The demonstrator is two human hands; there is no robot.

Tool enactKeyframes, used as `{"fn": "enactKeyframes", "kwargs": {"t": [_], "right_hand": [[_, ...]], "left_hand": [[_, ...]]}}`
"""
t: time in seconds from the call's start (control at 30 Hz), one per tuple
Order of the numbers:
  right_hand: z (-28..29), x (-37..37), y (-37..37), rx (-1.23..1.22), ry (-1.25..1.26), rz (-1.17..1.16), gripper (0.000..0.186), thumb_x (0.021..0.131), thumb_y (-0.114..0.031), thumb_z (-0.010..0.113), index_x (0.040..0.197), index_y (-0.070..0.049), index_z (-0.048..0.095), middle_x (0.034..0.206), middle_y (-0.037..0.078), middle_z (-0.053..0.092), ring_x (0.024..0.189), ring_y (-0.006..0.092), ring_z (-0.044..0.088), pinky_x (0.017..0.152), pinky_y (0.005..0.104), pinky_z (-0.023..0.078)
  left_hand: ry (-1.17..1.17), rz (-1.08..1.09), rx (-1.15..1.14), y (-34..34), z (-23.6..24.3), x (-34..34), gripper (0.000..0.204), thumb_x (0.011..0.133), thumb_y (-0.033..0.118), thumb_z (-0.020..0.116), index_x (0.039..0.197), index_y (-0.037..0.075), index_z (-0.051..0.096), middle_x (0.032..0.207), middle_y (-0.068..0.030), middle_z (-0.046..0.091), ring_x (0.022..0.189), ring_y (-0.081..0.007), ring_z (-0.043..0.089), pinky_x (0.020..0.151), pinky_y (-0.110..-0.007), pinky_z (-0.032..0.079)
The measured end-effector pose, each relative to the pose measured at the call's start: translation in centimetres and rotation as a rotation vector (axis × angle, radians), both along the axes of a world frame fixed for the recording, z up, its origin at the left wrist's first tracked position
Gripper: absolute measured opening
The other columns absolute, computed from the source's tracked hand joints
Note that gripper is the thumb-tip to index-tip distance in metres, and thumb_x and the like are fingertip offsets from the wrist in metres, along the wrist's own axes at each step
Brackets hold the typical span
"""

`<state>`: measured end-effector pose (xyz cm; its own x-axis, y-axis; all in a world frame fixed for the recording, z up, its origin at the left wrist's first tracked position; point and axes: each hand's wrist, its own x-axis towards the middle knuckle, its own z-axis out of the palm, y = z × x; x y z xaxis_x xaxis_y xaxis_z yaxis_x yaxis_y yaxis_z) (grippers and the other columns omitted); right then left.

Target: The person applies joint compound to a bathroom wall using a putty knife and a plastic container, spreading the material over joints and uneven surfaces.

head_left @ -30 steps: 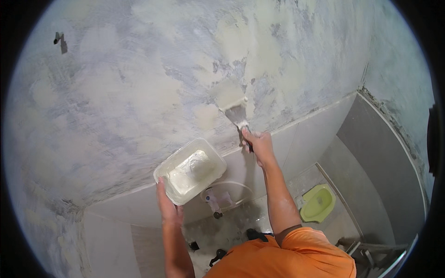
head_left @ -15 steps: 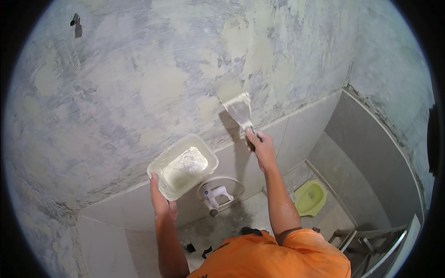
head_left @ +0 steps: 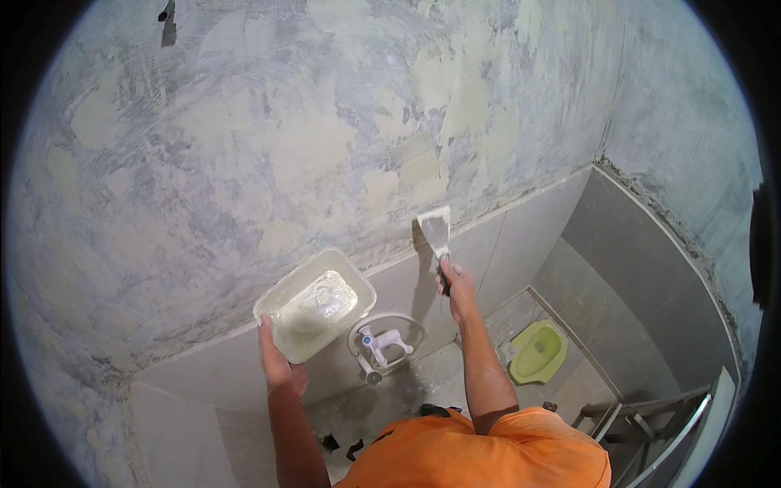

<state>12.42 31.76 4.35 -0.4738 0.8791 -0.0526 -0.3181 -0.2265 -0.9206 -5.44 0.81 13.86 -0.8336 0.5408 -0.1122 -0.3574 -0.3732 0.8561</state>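
Note:
My right hand (head_left: 457,289) is closed round the handle of a putty knife (head_left: 436,231), its wide blade smeared with pale filler and close to the wall just above the tile edge. My left hand (head_left: 279,358) grips the near left side of a translucent plastic tub (head_left: 346,278). Inside the tub lies wet, off-white putty (head_left: 319,306). In front of both hands rises the wall (head_left: 268,138), blotched with cream patches over grey-blue. A fresh damp-looking patch (head_left: 419,169) shows above the blade.
Grey tiles (head_left: 521,244) run along the lower wall. Below the tub is a white tap (head_left: 382,345) with a looped hose. A yellow-green squat toilet (head_left: 538,353) sits on the floor to the right. At the lower right stands a ladder-like frame (head_left: 663,431).
The putty knife has come down the wall toward the tile edge, leaving a smooth patch above it. The tub has shifted slightly downward in view, and the camera view has tilted a little.

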Motion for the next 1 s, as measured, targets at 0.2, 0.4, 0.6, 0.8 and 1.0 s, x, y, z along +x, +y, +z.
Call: {"fn": "enactKeyframes", "kwargs": {"t": [0.2, 0.4, 0.6, 0.8, 1.0], "right_hand": [[9.1, -1.5, 3.1, 0.188, 0.215, 0.024, 0.034, 0.098, -0.040, 0.066, 0.085, -0.008, 0.063, 0.070, 0.000, 0.059, 0.058, 0.0081, 0.051, 0.054, 0.0240, 0.037], [0.5, -2.3, 1.8, -0.072, 0.146, 0.059, 0.039, 0.098, -0.044, 0.065, 0.080, -0.010, 0.060, 0.067, 0.000, 0.056, 0.054, 0.0098, 0.048, 0.051, 0.0264, 0.035], [-1.8, 0.2, -1.7, -0.110, -0.033, 0.004, 0.042, 0.099, -0.046, 0.063, 0.077, -0.011, 0.059, 0.061, -0.003, 0.052, 0.051, 0.0078, 0.046, 0.048, 0.0262, 0.034], [13.7, -2.0, -0.8, 0.383, 0.015, -0.021, 0.045, 0.102, -0.041, 0.059, 0.072, -0.008, 0.057, 0.062, -0.003, 0.050, 0.055, 0.0056, 0.043, 0.051, 0.0256, 0.033], [18.9, -7.9, -1.7, 0.553, 0.020, -0.153, 0.050, 0.102, -0.042, 0.060, 0.068, -0.005, 0.057, 0.061, -0.002, 0.051, 0.054, 0.0066, 0.044, 0.049, 0.0252, 0.034]], "left_hand": [[-0.083, -0.062, -0.003, 1.7, 2.0, 1.3, 0.059, 0.104, 0.044, 0.048, 0.147, 0.004, 0.042, 0.141, -0.0092, 0.055, 0.126, -0.0237, 0.057, 0.104, -0.039, 0.048], [-0.116, -0.019, -0.077, 2.7, 2.8, 2.4, 0.059, 0.104, 0.046, 0.047, 0.146, 0.004, 0.042, 0.140, -0.0104, 0.056, 0.126, -0.0246, 0.057, 0.104, -0.039, 0.048], [-0.039, -0.106, 0.066, 1.2, 1.2, 0.4, 0.061, 0.103, 0.048, 0.048, 0.146, 0.006, 0.043, 0.140, -0.0095, 0.056, 0.125, -0.0241, 0.058, 0.104, -0.038, 0.048], [-0.063, -0.071, 0.032, 1.8, 3.2, 0.6, 0.063, 0.102, 0.050, 0.049, 0.147, 0.006, 0.042, 0.141, -0.0087, 0.056, 0.127, -0.0243, 0.057, 0.104, -0.039, 0.048], [-0.047, -0.051, 0.047, 1.5, 3.9, 0.5, 0.065, 0.102, 0.051, 0.049, 0.149, 0.006, 0.040, 0.143, -0.0092, 0.054, 0.129, -0.0251, 0.055, 0.104, -0.042, 0.047]]}}
